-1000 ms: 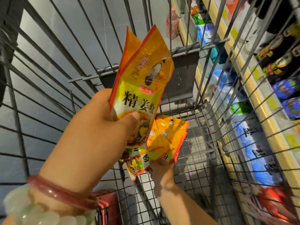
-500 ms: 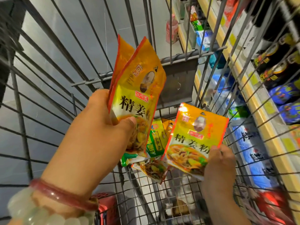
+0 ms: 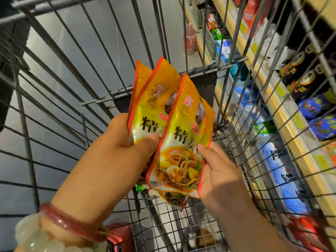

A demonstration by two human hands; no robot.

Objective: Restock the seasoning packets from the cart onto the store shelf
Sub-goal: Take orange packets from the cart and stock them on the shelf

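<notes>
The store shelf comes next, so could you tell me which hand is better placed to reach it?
Probably the right hand: it pinches the front packet on the side nearest the shelf.

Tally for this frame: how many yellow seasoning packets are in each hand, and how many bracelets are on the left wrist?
Packets gripped by the left hand: 2, front one, rear one
Packets pinched by the right hand: 1
Bracelets: 2, red bangle, pale bead bracelet
Total: 5
</notes>
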